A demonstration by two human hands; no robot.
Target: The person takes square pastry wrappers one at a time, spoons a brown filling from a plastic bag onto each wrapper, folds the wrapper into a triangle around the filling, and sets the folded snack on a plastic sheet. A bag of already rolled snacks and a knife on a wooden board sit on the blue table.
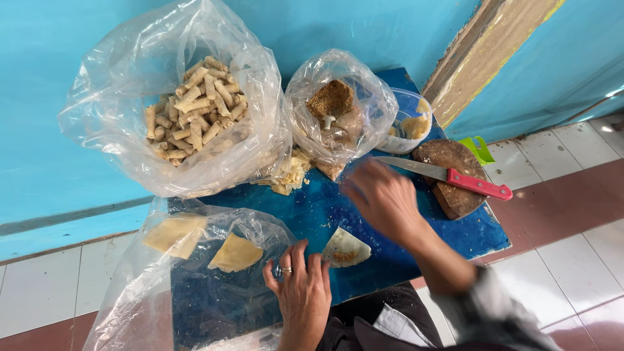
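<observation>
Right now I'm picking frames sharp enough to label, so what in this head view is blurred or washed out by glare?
In the head view, the right hand and its forearm are smeared by motion blur; the left hand, the folded wrapper and the red-handled knife are sharp; the clear plastic bags show soft sheen, and glare whitens the floor tiles at far right.

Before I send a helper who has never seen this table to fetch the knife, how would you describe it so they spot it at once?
Start at the blue table and go to its right end, where a round dark wooden chopping block sits. The knife lies across that block, steel blade pointing left toward the bags. Its bright red handle is the only red thing on the table.
</observation>
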